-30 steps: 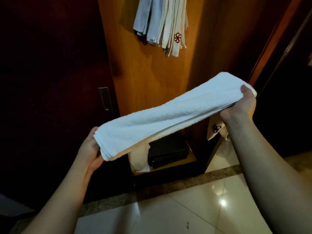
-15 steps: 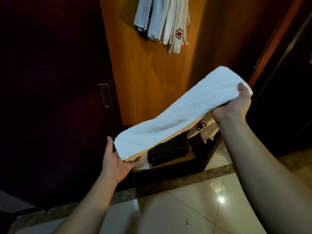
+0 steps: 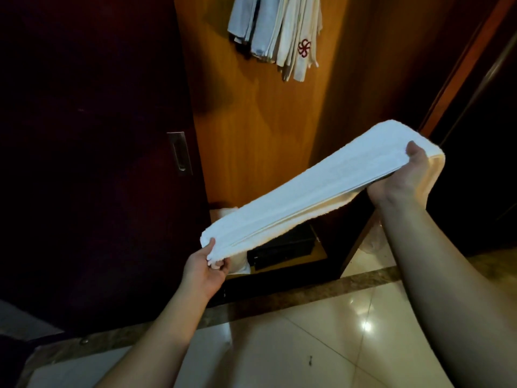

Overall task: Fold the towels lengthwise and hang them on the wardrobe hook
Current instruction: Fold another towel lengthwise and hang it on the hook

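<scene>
A white towel [image 3: 316, 189], folded into a long narrow strip, stretches from lower left to upper right in front of the open wardrobe. My left hand [image 3: 205, 268] pinches its lower left end. My right hand [image 3: 402, 180] grips its upper right end, thumb on top. Several folded towels [image 3: 279, 32], one with a red emblem, hang high on the wooden wardrobe panel [image 3: 251, 130]; the hook itself is out of view.
A dark sliding door with a metal recessed handle [image 3: 179, 154] stands at left. A black box [image 3: 282, 247] sits on the wardrobe's low shelf below the towel. Glossy floor tiles [image 3: 307, 345] lie under my arms, and a dark door frame [image 3: 461, 65] rises at right.
My left hand briefly opened under the towel's left end, then pinched it again further right. The loose hanging layers were tucked in, so the strip is now narrower and tidier.
</scene>
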A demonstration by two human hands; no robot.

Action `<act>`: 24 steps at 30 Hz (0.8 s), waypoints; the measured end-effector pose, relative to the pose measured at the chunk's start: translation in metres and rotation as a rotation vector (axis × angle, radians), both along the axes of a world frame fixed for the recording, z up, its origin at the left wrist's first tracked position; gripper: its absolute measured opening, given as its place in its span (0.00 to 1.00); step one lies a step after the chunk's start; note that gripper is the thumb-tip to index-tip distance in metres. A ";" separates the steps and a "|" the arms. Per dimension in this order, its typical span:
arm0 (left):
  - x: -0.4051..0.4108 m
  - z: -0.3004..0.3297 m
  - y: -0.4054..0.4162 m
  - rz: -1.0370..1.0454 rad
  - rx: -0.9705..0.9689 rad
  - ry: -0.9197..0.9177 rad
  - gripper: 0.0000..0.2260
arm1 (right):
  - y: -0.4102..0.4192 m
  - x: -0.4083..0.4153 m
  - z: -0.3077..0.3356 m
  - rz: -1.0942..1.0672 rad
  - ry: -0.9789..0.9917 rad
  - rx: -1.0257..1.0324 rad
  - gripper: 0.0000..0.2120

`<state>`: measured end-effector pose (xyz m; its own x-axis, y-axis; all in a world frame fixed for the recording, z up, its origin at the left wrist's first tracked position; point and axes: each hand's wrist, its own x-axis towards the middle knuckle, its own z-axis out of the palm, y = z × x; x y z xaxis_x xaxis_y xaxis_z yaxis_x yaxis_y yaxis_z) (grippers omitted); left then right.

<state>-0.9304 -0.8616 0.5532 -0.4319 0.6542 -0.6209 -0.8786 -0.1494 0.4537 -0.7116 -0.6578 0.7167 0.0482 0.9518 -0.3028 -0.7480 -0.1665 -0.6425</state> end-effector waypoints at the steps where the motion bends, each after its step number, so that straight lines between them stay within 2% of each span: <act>1: 0.001 -0.004 0.000 -0.057 -0.037 -0.003 0.05 | -0.001 0.000 0.000 0.011 0.023 0.013 0.33; 6: 0.003 -0.043 0.004 -0.466 -0.264 0.062 0.04 | -0.011 -0.004 0.003 0.115 0.064 0.092 0.27; 11: 0.035 -0.066 0.022 -0.657 -0.340 0.124 0.05 | -0.030 -0.015 0.023 0.206 0.054 0.177 0.23; 16: 0.066 -0.064 0.045 -0.663 -0.298 0.130 0.04 | -0.047 -0.028 0.046 0.311 -0.012 0.288 0.23; 20: 0.073 -0.045 0.056 -0.739 -0.453 0.243 0.09 | -0.051 -0.033 0.063 0.353 -0.123 0.362 0.22; 22: 0.078 -0.023 0.064 -0.618 -0.509 0.355 0.07 | -0.050 -0.034 0.070 0.368 -0.173 0.396 0.18; 24: 0.085 0.007 0.071 -0.343 -0.469 0.449 0.06 | -0.048 -0.037 0.076 0.359 -0.269 0.436 0.13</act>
<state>-0.8453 -0.7909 0.5606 -0.5290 0.5074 -0.6803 -0.5560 0.3984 0.7295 -0.7482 -0.7054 0.7930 -0.2770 0.9561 0.0958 -0.4963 -0.0570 -0.8663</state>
